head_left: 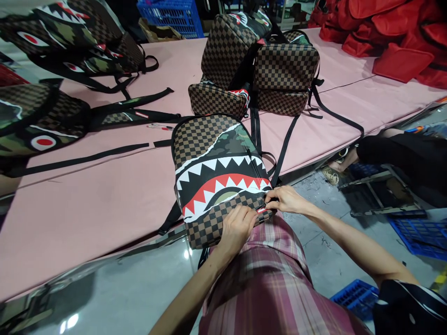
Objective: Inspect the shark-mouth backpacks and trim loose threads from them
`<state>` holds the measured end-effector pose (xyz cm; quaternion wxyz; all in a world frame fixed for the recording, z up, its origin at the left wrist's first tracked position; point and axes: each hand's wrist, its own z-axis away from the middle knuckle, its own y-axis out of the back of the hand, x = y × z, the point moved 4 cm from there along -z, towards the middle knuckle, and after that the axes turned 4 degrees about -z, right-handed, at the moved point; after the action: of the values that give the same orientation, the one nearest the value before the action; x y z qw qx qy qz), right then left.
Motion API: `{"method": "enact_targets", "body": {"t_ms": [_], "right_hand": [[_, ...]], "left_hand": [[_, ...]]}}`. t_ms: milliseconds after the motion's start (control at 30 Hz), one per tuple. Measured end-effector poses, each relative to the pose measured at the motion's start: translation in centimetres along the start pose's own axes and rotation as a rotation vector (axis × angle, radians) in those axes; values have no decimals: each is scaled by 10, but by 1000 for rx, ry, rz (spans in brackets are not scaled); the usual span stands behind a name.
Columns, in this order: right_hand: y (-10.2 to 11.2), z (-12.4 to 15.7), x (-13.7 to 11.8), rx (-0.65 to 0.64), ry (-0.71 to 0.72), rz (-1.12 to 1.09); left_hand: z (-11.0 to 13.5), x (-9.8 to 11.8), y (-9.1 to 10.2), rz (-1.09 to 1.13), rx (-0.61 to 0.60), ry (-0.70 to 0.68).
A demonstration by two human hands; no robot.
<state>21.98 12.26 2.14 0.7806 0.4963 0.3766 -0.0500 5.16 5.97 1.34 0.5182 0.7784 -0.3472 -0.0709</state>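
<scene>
A backpack [209, 149] with a brown-and-black check, camouflage and a printed shark mouth leans on the table's front edge, its lower end towards my lap. My left hand [239, 226] lies on the lower checked panel, fingers bent and pressed together against the fabric. At the lower right corner my right hand [285, 200] pinches the bag's edge with thumb and fingertips; the exact bit between them is too small to make out. Between both hands sits a small red label [261, 210]. Black straps hang from the bag's sides.
Similar backpacks [226, 51] stand behind on the pink table [115, 186], with more shark-print bags [70, 46] at left. Red bags [394, 32] are heaped at the back right. Blue crates [419, 232] stand on the floor, near a person in dark clothes [401, 158]. Pens lie behind the bag.
</scene>
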Motion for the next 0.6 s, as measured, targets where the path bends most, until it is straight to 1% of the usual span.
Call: {"method": "enact_targets", "body": {"t_ms": [67, 100, 167, 200, 233, 267, 300, 367, 433, 500, 600], "right_hand": [[0, 0, 5, 50, -20, -138], [1, 2, 8, 112, -43, -262], [0, 12, 15, 281, -117, -576], [-5, 21, 17, 355, -171, -734], [-13, 31, 19, 399, -239, -880], [-24, 41, 17, 409, -321, -1017], [-37, 51, 14, 386, -409, -1155], [-66, 69, -2, 296, -570, -1467], [-88, 78, -23, 220, -667, -1764], [-101, 78, -42, 172, -709, -2008], [-107, 73, -58, 126, -751, -2292]], "left_hand": [[-1, -1, 0, 0, -5, 17], [-2, -2, 0, 4, -18, 30], [-5, -6, -1, 8, -74, 62], [-7, -8, -2, 9, -119, 72], [-9, -9, -3, 10, -172, 77], [-10, -11, -4, 10, -224, 75], [-12, -12, -4, 9, -268, 73], [-14, -14, -4, 22, -327, 81], [-16, -16, -4, 64, -353, 137], [-17, -18, -4, 140, -371, 219], [-18, -19, -3, 254, -372, 302]]}}
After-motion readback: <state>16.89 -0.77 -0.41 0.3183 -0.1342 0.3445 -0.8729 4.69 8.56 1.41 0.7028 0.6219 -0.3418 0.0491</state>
